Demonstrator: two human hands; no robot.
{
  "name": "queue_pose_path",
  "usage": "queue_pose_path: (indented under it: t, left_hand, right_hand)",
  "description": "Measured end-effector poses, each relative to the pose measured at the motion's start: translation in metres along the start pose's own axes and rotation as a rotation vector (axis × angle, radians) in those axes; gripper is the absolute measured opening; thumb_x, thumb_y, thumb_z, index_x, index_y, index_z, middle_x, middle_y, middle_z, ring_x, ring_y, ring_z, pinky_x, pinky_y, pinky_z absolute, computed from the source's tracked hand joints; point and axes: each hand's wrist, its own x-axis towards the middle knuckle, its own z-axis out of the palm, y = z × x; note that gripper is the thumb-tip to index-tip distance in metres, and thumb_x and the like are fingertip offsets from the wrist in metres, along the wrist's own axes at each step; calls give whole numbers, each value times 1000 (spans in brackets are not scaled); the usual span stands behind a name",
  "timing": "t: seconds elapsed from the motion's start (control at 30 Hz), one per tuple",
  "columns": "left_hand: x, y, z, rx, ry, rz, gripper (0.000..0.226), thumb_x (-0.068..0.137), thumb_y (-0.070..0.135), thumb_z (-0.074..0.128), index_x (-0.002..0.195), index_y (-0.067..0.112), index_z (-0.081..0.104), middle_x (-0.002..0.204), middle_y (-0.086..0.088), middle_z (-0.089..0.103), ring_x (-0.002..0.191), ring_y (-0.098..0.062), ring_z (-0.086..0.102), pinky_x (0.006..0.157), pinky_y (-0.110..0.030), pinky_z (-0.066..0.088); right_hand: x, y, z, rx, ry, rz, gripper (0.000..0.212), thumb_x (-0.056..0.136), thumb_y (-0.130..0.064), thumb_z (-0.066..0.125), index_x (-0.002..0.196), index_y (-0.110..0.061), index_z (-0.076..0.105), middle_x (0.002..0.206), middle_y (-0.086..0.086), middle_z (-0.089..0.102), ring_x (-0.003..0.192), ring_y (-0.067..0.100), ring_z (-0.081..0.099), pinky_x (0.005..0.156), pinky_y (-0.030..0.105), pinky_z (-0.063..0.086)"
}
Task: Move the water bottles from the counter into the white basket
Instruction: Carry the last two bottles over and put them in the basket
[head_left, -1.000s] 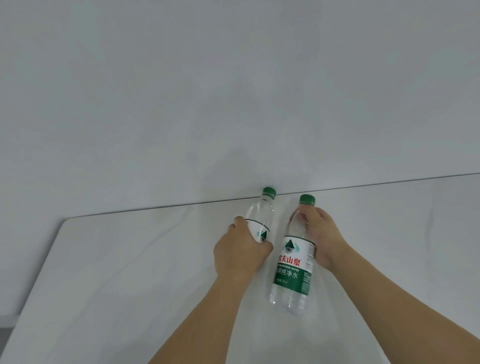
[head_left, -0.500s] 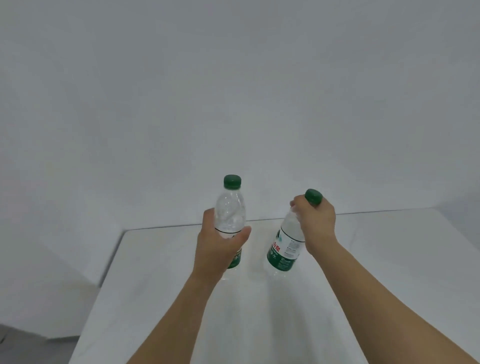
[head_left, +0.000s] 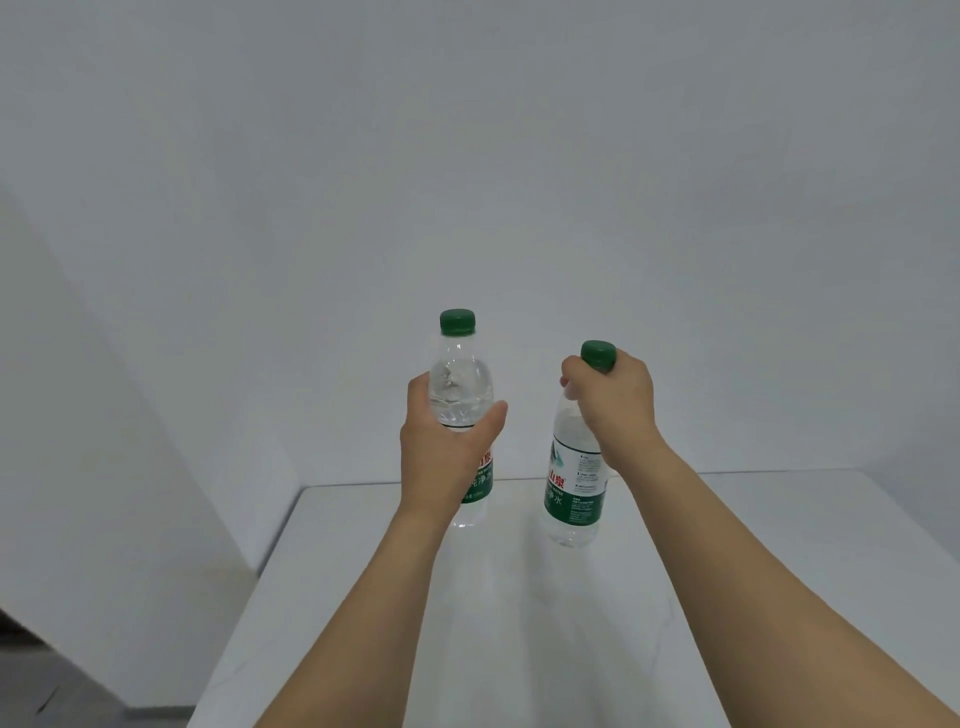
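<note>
Head view, looking forward and down along both forearms. The left hand (head_left: 447, 447), at about 11 o'clock from the frame centre-bottom, is wrapped round the shoulder and upper label of the left bottle (head_left: 460, 395), thumb on the right side of it and fingers out of sight behind; this bottle stands upright in the grip, its green cap (head_left: 457, 321) uppermost. The right hand (head_left: 615, 410), at about 1 o'clock, is clenched over the neck of the right bottle (head_left: 574, 493) from above, so that its green cap (head_left: 598, 355) shows just above the knuckles; the body of this bottle hangs below the fist, leaning slightly with its base toward 7 o'clock. Both wrists are raised and both arms extended, roughly parallel and well apart. Both bottles appear to be held clear of the white worktop (head_left: 779, 545), which spreads beneath them toward 6 o'clock, though contact at the bases cannot be ruled out from this angle. Beyond, at 12 o'clock, is a plain pale wall (head_left: 467, 156); a second wall face recedes at 9 o'clock. The white basket is not in view. As a judgement, the pick-up of two bottles is done and the carry and placing into the basket are left; whether other bottles wait on the worktop cannot be told.
</note>
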Motion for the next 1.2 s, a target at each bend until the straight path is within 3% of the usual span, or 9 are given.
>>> queue_pose_path:
  t: [0.47,0.6,0.7,0.77,0.97,1.2]
  left_hand:
    - [-27,0,-41,69,134,-64,52,73,26,84,114,33,52,97,16,66,82,7,65,71,-19,50]
    - [-35,0,-74,108,169,-82,55,74,26,84,117,32,51,99,14,66,83,4,66,68,-17,49]
    - [-41,4,-106,113,228,-81,54,73,27,84,116,31,52,99,13,66,87,-4,67,73,-24,54]
    - [-48,7,-131,118,274,-77,54,74,27,84,117,29,52,100,11,66,90,-9,68,76,-26,55]
    - [-77,22,-211,139,454,-61,49,75,23,84,113,29,53,96,12,67,84,-2,67,67,-18,50]
    - [-131,39,-320,252,708,-45,48,72,26,84,110,33,54,96,10,70,88,-9,69,75,-29,56]
  right_hand:
    - [-21,17,31,1,-165,-28,31,75,-22,61,87,6,58,71,8,54,66,20,46,62,31,38]
    - [-45,10,57,7,-234,-49,24,75,-20,60,78,2,53,69,6,51,63,20,44,62,31,37]
    - [-67,-4,83,20,-306,-75,17,76,-19,60,72,-6,51,67,5,49,62,20,41,61,31,36]
    - [-85,-14,102,39,-357,-86,23,76,-20,61,78,3,54,69,6,52,63,20,44,62,30,37]
    - [-137,-49,163,93,-562,-170,36,72,-24,60,86,9,57,70,8,54,66,18,49,63,31,39]
    - [-231,-95,244,175,-808,-223,30,74,-21,61,82,8,56,68,8,53,64,19,48,62,31,39]
